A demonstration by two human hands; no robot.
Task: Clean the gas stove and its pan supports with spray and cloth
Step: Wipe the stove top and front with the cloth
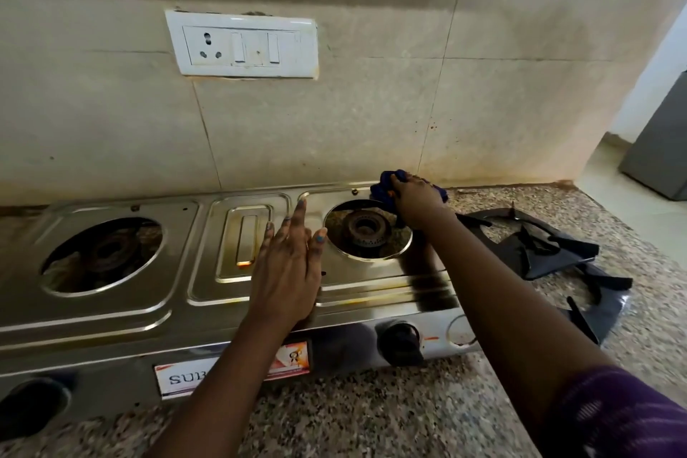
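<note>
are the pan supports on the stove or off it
Off. Both black metal pan supports lie stacked on the granite counter right of the steel stove; its burners sit bare.

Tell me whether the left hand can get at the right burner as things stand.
Probably yes. The left hand lies flat on the stove just beside the right burner, whose pan support is off; the right hand with the cloth works behind it, not between.

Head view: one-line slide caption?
Right hand wipes stove corner with blue cloth; left hand steadies the top.
</note>
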